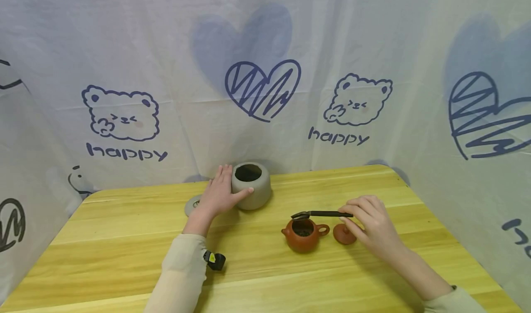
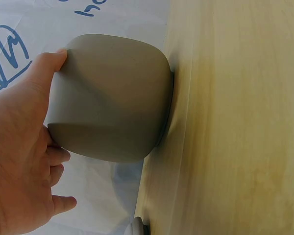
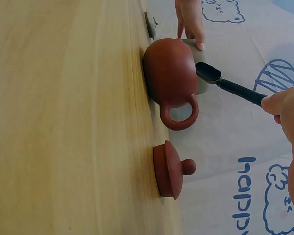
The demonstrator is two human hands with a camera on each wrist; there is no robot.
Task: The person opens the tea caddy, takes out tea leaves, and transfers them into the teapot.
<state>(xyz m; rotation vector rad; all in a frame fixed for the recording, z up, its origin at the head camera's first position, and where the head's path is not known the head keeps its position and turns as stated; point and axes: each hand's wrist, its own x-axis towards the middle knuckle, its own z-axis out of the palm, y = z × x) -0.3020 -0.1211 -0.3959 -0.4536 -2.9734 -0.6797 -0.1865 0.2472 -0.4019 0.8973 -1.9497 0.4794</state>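
Observation:
My left hand [image 1: 221, 194] holds the upper side of a grey jar [image 1: 259, 195], the thumb at the front and the fingers along its left. The jar stands upright and lidless, with a dark inside. In my right hand [image 1: 375, 225] the thumb and fingers pinch the black handle of a tea scoop [image 3: 240, 92]. The scoop's bowl lies right over the mouth of a reddish-brown clay teapot [image 1: 303, 244]. Dark tea leaves [image 1: 304, 233] show inside the pot. Beside its handle sits the round-knobbed teapot lid [image 3: 169, 171], close below my right hand in the head view.
A grey jar lid [image 1: 191, 205] lies left of the jar, partly behind my left wrist. The wooden table [image 1: 257, 285] ends at a printed cloth backdrop [image 1: 186, 142] close behind the jar. A small black device [image 1: 215, 260] is at my left sleeve.

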